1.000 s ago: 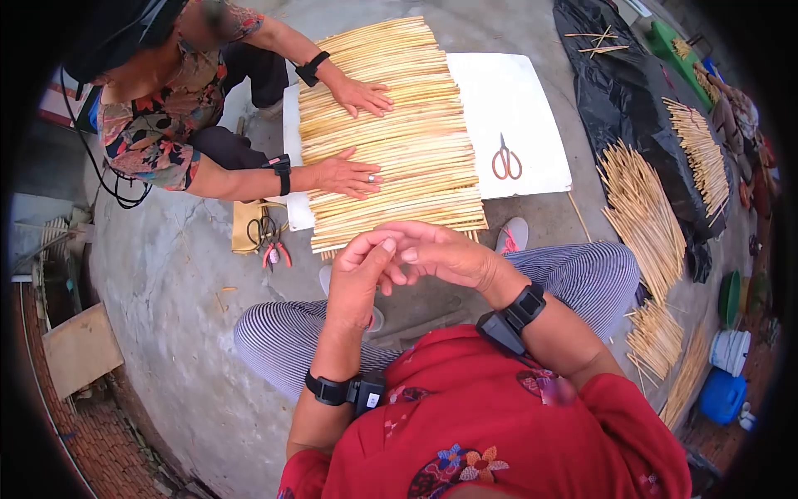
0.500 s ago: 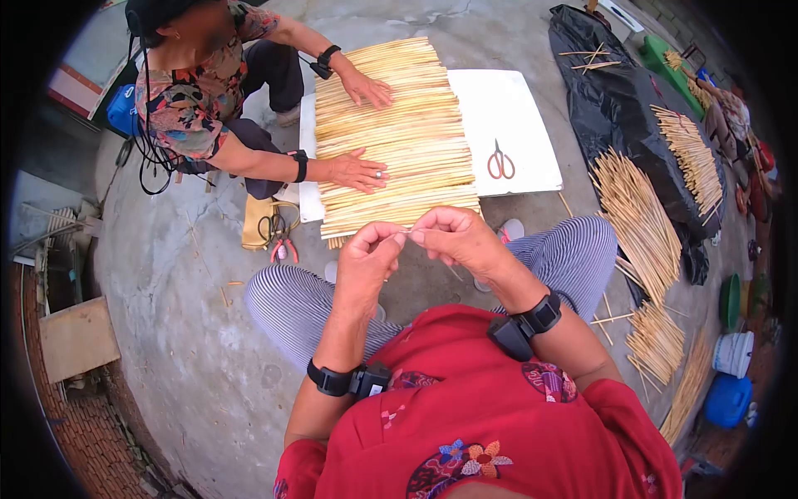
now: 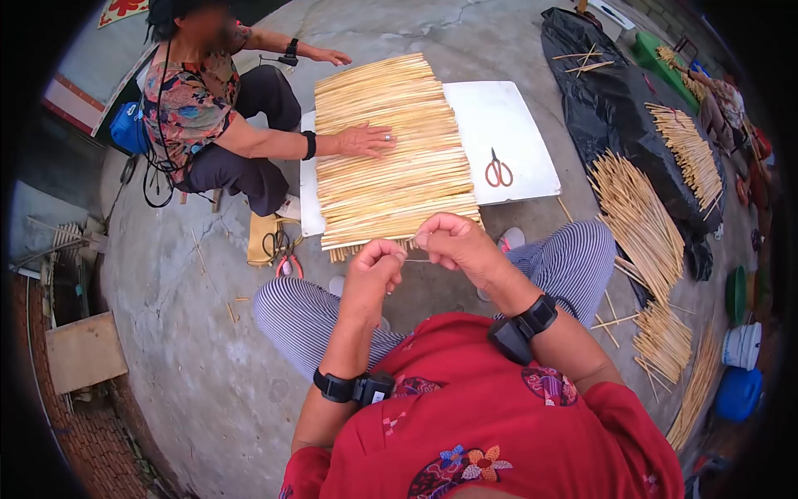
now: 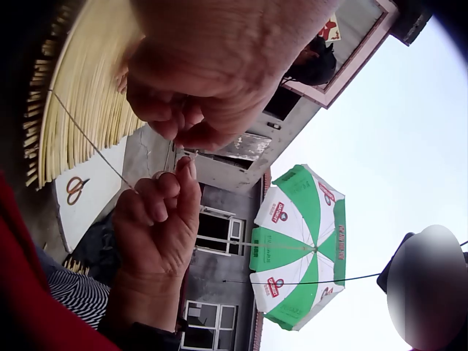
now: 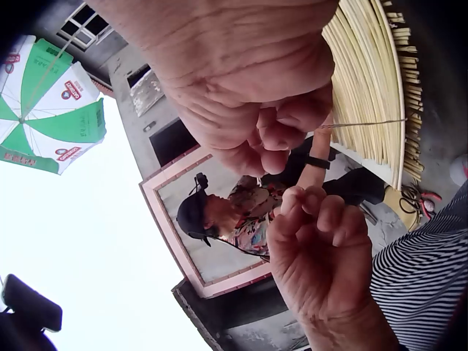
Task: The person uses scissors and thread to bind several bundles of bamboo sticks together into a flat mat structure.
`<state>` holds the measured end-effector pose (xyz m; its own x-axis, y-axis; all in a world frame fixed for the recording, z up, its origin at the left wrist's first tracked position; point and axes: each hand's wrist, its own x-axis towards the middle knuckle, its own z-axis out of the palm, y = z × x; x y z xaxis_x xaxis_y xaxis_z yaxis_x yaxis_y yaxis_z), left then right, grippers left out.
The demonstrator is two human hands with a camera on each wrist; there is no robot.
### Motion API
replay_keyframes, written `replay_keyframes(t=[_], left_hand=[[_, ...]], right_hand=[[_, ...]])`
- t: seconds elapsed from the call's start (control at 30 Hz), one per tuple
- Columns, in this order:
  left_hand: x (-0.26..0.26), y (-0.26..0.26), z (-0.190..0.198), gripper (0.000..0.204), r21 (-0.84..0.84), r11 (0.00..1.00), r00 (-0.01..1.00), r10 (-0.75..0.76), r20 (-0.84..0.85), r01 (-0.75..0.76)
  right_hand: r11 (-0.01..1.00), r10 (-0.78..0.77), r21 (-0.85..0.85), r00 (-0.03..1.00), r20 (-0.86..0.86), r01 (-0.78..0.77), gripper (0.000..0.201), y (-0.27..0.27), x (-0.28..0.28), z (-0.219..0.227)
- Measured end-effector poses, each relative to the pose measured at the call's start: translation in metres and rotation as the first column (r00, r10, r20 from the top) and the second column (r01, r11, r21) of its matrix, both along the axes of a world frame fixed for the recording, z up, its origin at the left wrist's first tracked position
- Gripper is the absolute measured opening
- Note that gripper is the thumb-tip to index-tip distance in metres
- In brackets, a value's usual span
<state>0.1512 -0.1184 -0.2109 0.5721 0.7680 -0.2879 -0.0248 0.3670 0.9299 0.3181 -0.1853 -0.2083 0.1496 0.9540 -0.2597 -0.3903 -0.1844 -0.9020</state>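
A mat of pale stalks (image 3: 399, 179) lies across a white board (image 3: 519, 125). Just in front of its near edge, my left hand (image 3: 370, 279) and right hand (image 3: 465, 249) face each other, fingers curled, each pinching thin cord between thumb and forefinger. A short piece of cord (image 3: 421, 261) shows between them. In the left wrist view a cord (image 4: 91, 142) runs from the mat edge to my right hand (image 4: 157, 227); the right wrist view shows this cord (image 5: 369, 123) too. Exactly how the cord lies at the fingertips is hidden.
Red-handled scissors (image 3: 499, 170) lie on the board. Across the mat, another person (image 3: 199, 125) rests one hand on the stalks. Pliers (image 3: 288, 264) and a yellow pouch (image 3: 261, 237) lie on the ground at left. Stalk bundles (image 3: 636, 216) and black plastic sheeting (image 3: 590, 100) are at right.
My hands were close together, then pinched at the fingertips, and now stand slightly apart with cord between them. The other person's farther hand has lifted off the mat.
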Motion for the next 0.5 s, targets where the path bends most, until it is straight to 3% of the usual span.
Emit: replay_keyframes(t=[0.07,0.17,0.5], left_hand=[[0.001,0.002,-0.002,0.009,-0.024,0.997,0.995,0.077,0.056,-0.076],[0.006,0.001,0.005,0.012,-0.063,0.997,0.988,0.049,0.149,-0.040],[0.011,-0.001,0.023,0.012,0.033,0.999,0.997,0.038,0.067,-0.041]], right_hand=[[1.000,-0.015,-0.002,0.998,0.063,0.015,0.013,0.001,-0.004,0.009],[0.999,0.017,0.029,0.997,0.071,-0.019,0.013,-0.002,-0.004,0.019],[0.997,0.044,0.054,0.990,0.137,-0.052,0.016,0.000,-0.001,0.019]])
